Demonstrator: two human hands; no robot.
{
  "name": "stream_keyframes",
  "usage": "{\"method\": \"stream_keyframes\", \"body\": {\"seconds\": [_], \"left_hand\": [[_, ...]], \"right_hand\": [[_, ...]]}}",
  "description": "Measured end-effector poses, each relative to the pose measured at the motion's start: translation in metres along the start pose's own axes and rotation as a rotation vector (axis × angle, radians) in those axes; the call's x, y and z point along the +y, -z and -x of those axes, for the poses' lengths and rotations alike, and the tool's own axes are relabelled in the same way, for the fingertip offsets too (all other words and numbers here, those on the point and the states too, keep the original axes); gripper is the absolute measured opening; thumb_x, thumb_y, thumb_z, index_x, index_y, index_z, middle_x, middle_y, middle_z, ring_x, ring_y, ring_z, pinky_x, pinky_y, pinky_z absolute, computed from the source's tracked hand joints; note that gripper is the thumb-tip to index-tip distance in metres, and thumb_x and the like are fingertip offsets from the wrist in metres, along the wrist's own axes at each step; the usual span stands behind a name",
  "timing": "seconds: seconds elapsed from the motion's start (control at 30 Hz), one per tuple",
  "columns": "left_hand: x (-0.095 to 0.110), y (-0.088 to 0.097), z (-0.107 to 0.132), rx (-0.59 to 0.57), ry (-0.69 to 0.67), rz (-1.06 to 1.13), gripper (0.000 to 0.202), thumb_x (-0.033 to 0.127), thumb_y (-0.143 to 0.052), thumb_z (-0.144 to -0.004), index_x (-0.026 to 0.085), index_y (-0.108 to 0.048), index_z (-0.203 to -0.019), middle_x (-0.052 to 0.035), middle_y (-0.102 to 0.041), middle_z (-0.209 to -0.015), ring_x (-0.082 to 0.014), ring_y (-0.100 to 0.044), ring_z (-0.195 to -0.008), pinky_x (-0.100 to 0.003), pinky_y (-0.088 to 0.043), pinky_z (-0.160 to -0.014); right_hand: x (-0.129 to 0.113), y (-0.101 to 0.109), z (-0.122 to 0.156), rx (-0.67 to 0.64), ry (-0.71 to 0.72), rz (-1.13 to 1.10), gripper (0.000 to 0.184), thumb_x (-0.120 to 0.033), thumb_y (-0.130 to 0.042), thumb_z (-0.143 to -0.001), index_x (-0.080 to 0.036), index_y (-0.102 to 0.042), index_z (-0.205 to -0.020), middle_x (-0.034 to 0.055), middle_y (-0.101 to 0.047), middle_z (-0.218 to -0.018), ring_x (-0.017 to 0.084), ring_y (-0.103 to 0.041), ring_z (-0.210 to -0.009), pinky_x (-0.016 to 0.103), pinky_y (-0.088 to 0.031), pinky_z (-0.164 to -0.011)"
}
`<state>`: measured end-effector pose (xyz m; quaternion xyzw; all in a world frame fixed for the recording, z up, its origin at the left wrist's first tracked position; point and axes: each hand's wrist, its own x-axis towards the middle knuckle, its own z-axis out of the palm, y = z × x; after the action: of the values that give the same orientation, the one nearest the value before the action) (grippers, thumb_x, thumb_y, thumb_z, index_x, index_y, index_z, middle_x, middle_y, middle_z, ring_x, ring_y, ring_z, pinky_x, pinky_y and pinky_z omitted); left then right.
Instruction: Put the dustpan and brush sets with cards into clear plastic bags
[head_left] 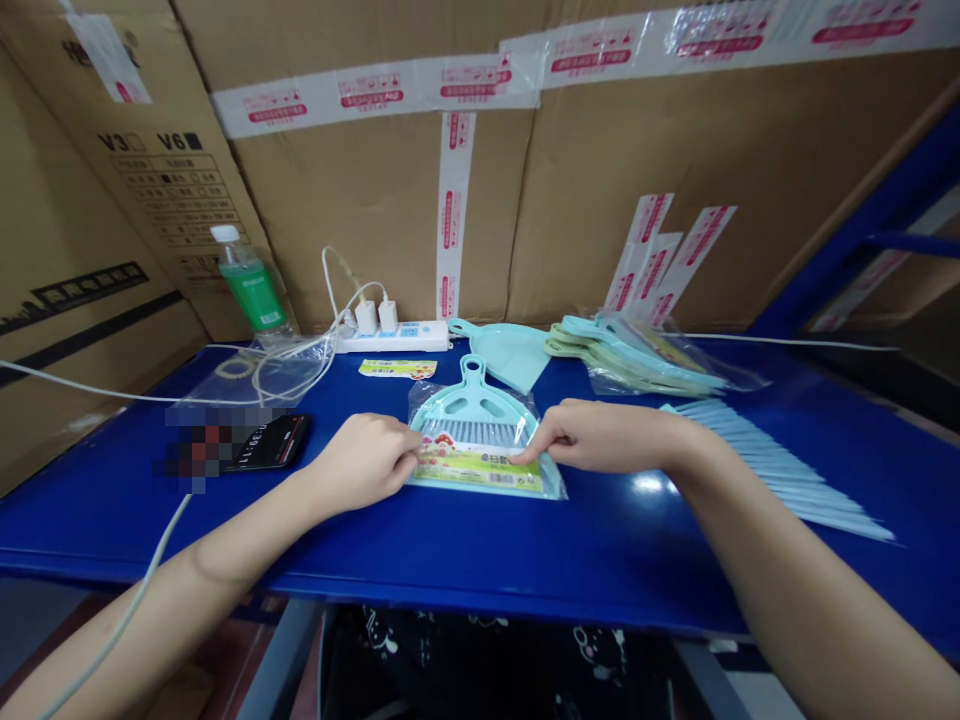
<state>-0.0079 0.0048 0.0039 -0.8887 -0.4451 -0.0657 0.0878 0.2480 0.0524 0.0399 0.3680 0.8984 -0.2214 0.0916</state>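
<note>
A light blue dustpan (474,378) with a small brush (480,432) lies in a clear bag on the table in front of me. Across its lower part is a yellow-green printed label (457,465) with mushrooms. My left hand (373,455) is closed, thumb and fingers pinched at the bag's left edge. From the right, my right hand (581,435) rests its outstretched index finger on the label, the other fingers curled under, gripping nothing.
Behind lie a loose label (397,369), a bare dustpan (510,352) and stacked bagged sets (637,355). Light blue bristly pieces (780,468) lie right. Left are a phone (274,442), a bottle (253,290) and a power strip (416,337) with cables. Cardboard (360,200) walls the back.
</note>
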Motion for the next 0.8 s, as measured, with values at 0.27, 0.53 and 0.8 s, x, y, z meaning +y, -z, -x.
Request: {"method": "stream_keyframes", "body": {"seconds": [0.27, 0.53, 0.8], "left_hand": [[0.002, -0.001, 0.0, -0.004, -0.009, -0.05, 0.02, 0.01, -0.043, -0.075, 0.018, -0.056, -0.062, -0.0007, -0.062, -0.058, -0.0155, -0.058, -0.054, -0.024, -0.035, -0.05], [0.001, -0.001, 0.0, 0.013, -0.042, -0.098, 0.019, 0.01, -0.042, -0.075, 0.018, -0.056, -0.063, 0.0001, -0.059, -0.055, -0.0158, -0.057, -0.053, -0.025, -0.036, -0.049], [0.001, -0.006, 0.002, 0.045, -0.139, -0.174, 0.016, 0.01, -0.047, -0.079, 0.017, -0.06, -0.083, -0.0003, -0.065, -0.066, -0.0166, -0.06, -0.059, -0.028, -0.042, -0.057]], "right_hand": [[0.017, -0.002, -0.002, 0.071, -0.014, -0.014, 0.037, -0.015, -0.043, -0.073, -0.022, -0.077, -0.086, 0.0024, -0.065, -0.058, 0.012, -0.044, -0.048, 0.024, -0.033, -0.049], [0.007, -0.004, -0.014, 0.077, -0.106, -0.002, 0.032, -0.006, -0.041, -0.067, -0.017, -0.071, -0.065, -0.0006, -0.051, -0.05, 0.011, -0.04, -0.047, 0.025, -0.03, -0.05], [0.006, -0.006, -0.017, 0.076, -0.08, 0.033, 0.03, -0.004, -0.041, -0.069, -0.017, -0.067, -0.064, 0.0006, -0.059, -0.057, 0.012, -0.046, -0.053, 0.026, -0.033, -0.056]]}}
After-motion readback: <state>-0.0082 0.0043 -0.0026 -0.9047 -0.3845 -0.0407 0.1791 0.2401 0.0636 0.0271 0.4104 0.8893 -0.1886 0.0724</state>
